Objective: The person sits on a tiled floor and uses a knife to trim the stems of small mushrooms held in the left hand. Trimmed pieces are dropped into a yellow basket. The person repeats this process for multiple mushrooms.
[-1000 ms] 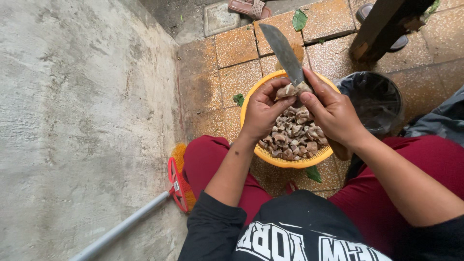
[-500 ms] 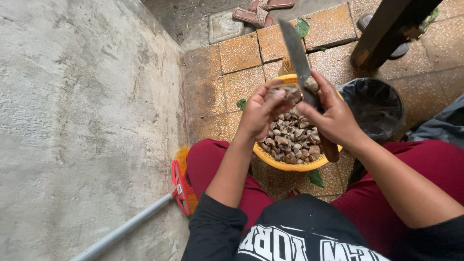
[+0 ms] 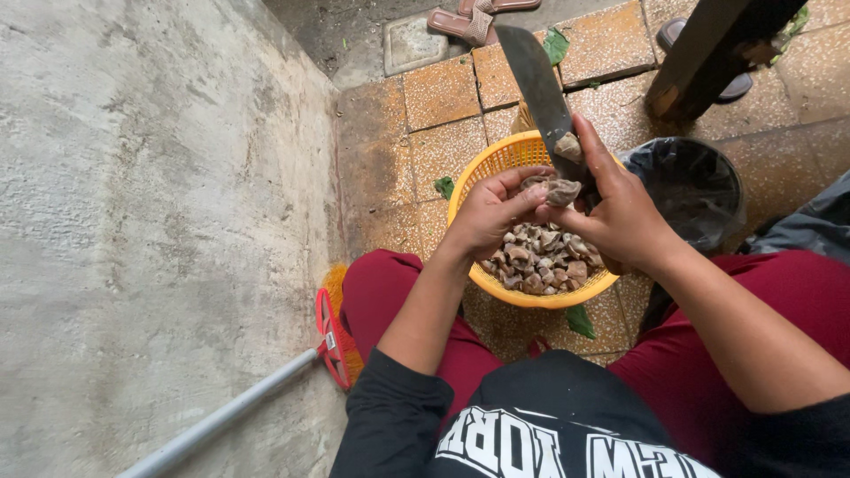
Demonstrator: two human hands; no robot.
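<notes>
Left hand [image 3: 487, 212] pinches a brown piece [image 3: 560, 190] over the yellow basket [image 3: 496, 164] of pieces; right hand [image 3: 620, 217] grips a knife [image 3: 536, 84], blade touching it.

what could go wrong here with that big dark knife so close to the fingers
The long dark knife blade in the right hand works against a small brownish piece pinched by the left hand; a slip could cut the fingertips. Dropped pieces might miss the yellow plastic basket and land on the tiled floor.
</notes>
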